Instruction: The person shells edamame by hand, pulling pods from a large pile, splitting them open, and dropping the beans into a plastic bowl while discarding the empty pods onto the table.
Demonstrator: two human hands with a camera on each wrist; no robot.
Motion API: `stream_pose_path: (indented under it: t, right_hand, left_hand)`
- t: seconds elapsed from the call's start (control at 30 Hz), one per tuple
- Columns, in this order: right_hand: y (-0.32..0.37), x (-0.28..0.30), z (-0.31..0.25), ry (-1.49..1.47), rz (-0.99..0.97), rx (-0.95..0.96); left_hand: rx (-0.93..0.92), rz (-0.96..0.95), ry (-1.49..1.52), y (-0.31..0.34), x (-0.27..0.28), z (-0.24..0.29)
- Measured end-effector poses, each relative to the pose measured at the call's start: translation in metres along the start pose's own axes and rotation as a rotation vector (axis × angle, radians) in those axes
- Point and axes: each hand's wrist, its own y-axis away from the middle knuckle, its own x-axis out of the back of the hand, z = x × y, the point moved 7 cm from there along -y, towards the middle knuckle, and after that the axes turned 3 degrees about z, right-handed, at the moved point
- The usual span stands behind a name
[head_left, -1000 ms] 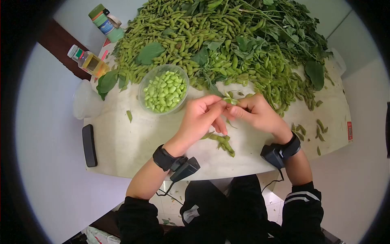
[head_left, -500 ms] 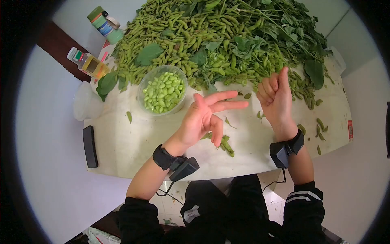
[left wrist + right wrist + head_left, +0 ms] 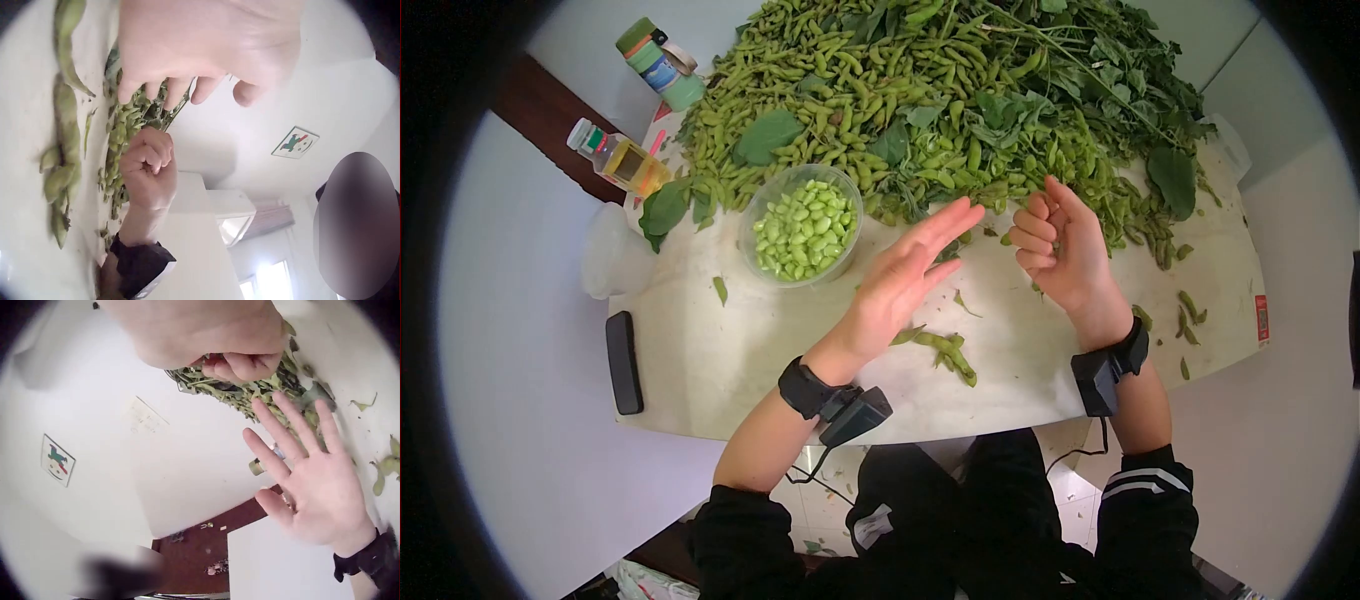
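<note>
My left hand (image 3: 900,285) is raised above the table with its fingers straight and spread, as the right wrist view shows, and nothing in them. To its right my right hand (image 3: 1065,250) is up too, fingers curled into the palm; no thing shows in it. A clear tub (image 3: 750,235) of shelled green soybeans (image 3: 805,228) stands left of the left hand. Below the hands on the table lie a few soybean pods (image 3: 945,350), seen close in the left wrist view. A large heap of soybean pods (image 3: 870,80) fills the back.
Stalks with leaves (image 3: 1100,80) cover the back right. On the left are a green bottle (image 3: 662,70), a bottle of yellow liquid (image 3: 625,160), an empty-looking clear container (image 3: 615,250) and a black phone (image 3: 624,362). Loose pods (image 3: 1190,315) lie at the right edge.
One second ago both hands were together on an opened pod. They have come apart, the pod has left them, the left fingers have straightened and the right fingers have curled in.
</note>
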Motion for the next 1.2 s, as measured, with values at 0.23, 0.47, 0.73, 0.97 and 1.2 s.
stream_pose_path:
  t: [0.23, 0.47, 0.73, 0.97, 1.2]
  right_hand:
    - [0.004, -0.004, -0.014, 0.059, 0.222, 0.160]
    - [-0.001, -0.047, -0.013, 0.236, 0.080, 0.186]
    - [-0.040, -0.131, 0.021, 0.655, -0.062, 0.231]
    - [-0.081, -0.167, 0.060, 0.688, -0.167, 0.110]
    - [-0.076, -0.179, 0.074, 0.844, -0.282, 0.189]
  left_hand:
    - [0.034, 0.138, 0.085, -0.001, 0.014, -0.005]
    - [0.043, 0.157, 0.142, -0.001, 0.023, -0.008]
    - [0.072, 0.162, 0.177, 0.001, 0.023, -0.012]
    - [0.018, 0.211, 0.226, 0.001, 0.036, -0.027]
    - [0.101, 0.254, 0.175, 0.002, 0.039, -0.029]
